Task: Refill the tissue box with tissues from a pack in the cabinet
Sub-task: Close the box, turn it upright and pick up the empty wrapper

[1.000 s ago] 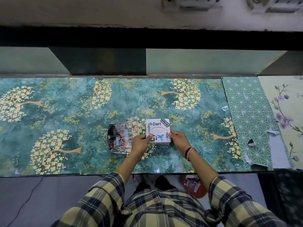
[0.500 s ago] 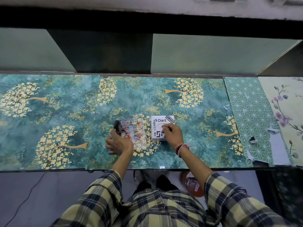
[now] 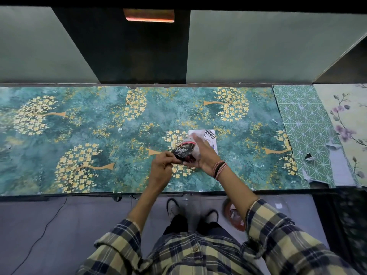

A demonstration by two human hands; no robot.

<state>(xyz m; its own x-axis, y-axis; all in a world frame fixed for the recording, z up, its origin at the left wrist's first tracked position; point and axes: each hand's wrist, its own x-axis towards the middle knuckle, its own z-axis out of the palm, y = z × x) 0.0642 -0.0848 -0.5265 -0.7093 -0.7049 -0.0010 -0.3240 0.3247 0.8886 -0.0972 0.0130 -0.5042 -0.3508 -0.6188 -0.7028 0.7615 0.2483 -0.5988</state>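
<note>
A white tissue box [image 3: 210, 135] with black stickers lies on the green floral countertop [image 3: 99, 135], mostly hidden behind my right hand. I hold a clear plastic tissue pack [image 3: 183, 151] with a black and red label just above the counter, in front of the box. My left hand [image 3: 161, 167] pinches the pack's near left end. My right hand [image 3: 202, 153] grips its right side, fingers reaching over the top. Cord bracelets circle my right wrist.
Open cabinet compartments [image 3: 139, 50] with grey-green walls lie behind the counter. Green geometric and floral paper sheets [image 3: 309, 132] cover the counter's right end. Below the front edge are my shoes, a red bowl-like object [image 3: 234, 217] and a cable [image 3: 39, 235] on the floor.
My left hand picked the pack up from the counter and brought it rightward in front of the box. My right hand left the box and took hold of the pack.
</note>
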